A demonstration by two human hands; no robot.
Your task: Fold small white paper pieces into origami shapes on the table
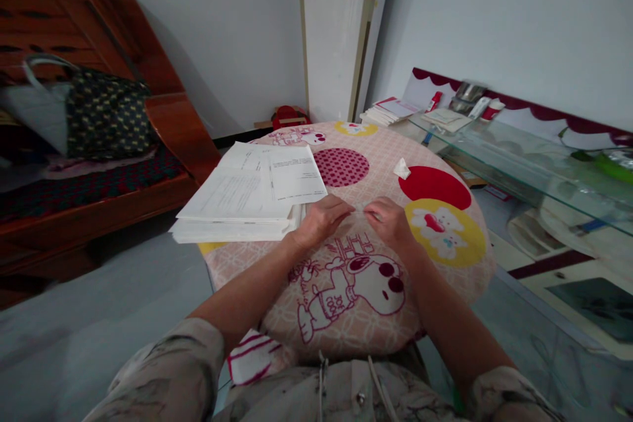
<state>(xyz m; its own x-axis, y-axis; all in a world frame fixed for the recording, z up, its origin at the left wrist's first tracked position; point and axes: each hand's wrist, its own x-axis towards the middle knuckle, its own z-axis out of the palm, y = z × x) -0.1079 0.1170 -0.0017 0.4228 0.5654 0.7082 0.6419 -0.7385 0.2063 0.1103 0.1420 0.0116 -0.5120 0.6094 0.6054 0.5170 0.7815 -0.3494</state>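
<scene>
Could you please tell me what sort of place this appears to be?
It looks like a living room in a home: there is a wooden settee with a handbag on it, a cartoon-print tablecloth, and a tall floor-standing unit, probably an air conditioner.

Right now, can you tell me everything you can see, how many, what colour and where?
paper stack: 1, white, table's left side
tissue-like scrap: 1, white, by the red circle
tablecloth: 1, pinkish with cartoon prints, middle
tall cabinet unit: 1, whitish, far back
wooden bench: 1, reddish-brown, left
patterned bag: 1, dark, on the bench
paper pile: 1, mostly white, beyond the table's far right
glass stand: 1, clear, right
metal containers: count unclear, silver, on the stand
small clutter: count unclear, mixed colours, on the stand
sleeves: 2, beige-patterned, bottom
left hand: 1, bare, beside the stack
right hand: 1, bare, facing the left
</scene>
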